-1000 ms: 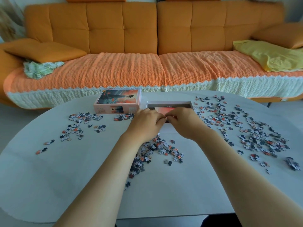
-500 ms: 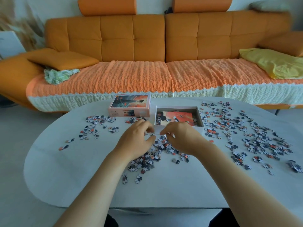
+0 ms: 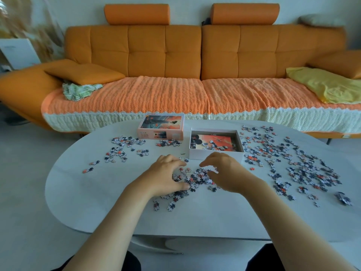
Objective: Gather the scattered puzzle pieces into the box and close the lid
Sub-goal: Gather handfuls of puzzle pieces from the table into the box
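1. Between left hand (image 3: 167, 176) and right hand (image 3: 226, 171): small heap of puzzle pieces (image 3: 195, 178) on the white bench (image 3: 93, 202). The pieces are grey, white and orange-red.
2. Left hand: palm down, fingers bent and spread, thumb held apart from them. Fingertips sit at the heap's far edge and the thumb lies on pieces at its near edge. It cups the heap; nothing is pinched.
3. Right hand: palm down, forefinger reaching toward the left hand, thumb below it with a gap between. The thumb touches the heap's right edge. Nothing visibly gripped.
4. Just beyond right hand: open box (image 3: 215, 155) with white walls and no lid on, its front wall close behind the knuckles. Inside are an orange printed sheet (image 3: 220, 138) and some loose pieces (image 3: 216, 147).
5. Beyond left hand, left of the box and apart from it: lid (image 3: 162, 125), picture side up, flat on the bench.
6. Just in front of the lid, beyond left hand: small clump of pieces (image 3: 168, 143).
7. Right of right hand: widest scatter of pieces (image 3: 304, 165), running from beside the box out to the bench's right end.
8. Left of left hand: thinner scatter (image 3: 120, 148), with two odd pieces (image 3: 88, 170) farther out.
9. Near side of left hand, by the wrist: few strays (image 3: 172, 206).
10. Far beyond both hands: orange sofa (image 3: 166, 53) with a knitted cover (image 3: 156, 94). A yellow cloth (image 3: 328, 85) lies on its right end, a green patterned cloth (image 3: 80, 91) under a cushion (image 3: 84, 72) on its left.
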`<action>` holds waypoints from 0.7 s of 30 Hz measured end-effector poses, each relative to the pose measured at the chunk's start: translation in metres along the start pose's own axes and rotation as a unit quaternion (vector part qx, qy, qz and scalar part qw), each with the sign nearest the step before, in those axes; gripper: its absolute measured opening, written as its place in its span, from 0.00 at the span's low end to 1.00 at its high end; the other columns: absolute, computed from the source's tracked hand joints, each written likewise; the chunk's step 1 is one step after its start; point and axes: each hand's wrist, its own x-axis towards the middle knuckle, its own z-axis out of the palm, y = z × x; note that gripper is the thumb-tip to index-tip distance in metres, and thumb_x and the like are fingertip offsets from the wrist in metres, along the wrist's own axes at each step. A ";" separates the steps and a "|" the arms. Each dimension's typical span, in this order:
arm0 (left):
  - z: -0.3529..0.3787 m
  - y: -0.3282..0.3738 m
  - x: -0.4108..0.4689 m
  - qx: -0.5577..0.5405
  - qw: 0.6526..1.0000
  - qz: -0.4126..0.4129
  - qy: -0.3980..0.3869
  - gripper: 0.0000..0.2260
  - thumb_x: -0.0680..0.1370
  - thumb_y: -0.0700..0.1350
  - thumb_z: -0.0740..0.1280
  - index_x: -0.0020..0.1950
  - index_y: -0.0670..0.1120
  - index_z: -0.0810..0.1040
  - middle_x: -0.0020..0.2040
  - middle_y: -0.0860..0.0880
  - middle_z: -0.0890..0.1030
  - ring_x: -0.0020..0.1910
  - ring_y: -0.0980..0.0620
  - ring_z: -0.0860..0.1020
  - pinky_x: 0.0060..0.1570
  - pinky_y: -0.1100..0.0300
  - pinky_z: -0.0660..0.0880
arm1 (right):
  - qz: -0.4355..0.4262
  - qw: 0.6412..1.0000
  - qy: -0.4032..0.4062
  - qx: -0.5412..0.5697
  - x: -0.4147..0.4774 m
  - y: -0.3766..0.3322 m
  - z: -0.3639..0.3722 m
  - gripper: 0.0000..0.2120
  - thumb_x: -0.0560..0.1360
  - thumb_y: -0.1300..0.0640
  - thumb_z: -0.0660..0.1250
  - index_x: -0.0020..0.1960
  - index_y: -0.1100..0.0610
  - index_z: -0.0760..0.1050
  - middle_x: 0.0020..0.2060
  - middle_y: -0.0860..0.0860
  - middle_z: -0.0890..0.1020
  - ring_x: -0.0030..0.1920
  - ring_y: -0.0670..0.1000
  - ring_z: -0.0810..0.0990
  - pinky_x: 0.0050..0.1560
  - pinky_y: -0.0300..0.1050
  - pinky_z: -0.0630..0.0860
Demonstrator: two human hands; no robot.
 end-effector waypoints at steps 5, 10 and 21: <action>-0.024 -0.025 -0.025 0.041 0.990 -0.112 -0.079 0.33 0.59 0.63 0.79 0.60 0.59 0.70 0.58 0.56 0.69 0.57 0.57 0.72 0.56 0.55 0.74 | 0.108 0.987 -0.116 -0.034 -0.010 0.009 -0.010 0.26 0.72 0.53 0.68 0.69 0.43 0.69 0.58 0.48 0.71 0.51 0.49 0.74 0.54 0.45 0.75; -0.027 -0.034 -0.038 0.033 0.990 -0.127 -0.052 0.19 0.60 0.59 0.80 0.42 0.53 0.78 0.41 0.56 0.79 0.40 0.57 0.77 0.40 0.59 0.75 | 0.119 0.987 -0.105 -0.006 0.001 0.001 0.000 0.25 0.73 0.61 0.65 0.67 0.45 0.72 0.55 0.49 0.74 0.50 0.50 0.75 0.51 0.41 0.76; -0.005 -0.012 -0.016 0.013 0.997 -0.045 0.066 0.16 0.74 0.64 0.67 0.54 0.56 0.74 0.51 0.58 0.75 0.48 0.58 0.74 0.48 0.57 0.75 | 0.114 0.991 -0.076 -0.006 0.009 -0.010 0.002 0.25 0.75 0.56 0.64 0.71 0.46 0.67 0.63 0.50 0.68 0.48 0.51 0.78 0.35 0.38 0.79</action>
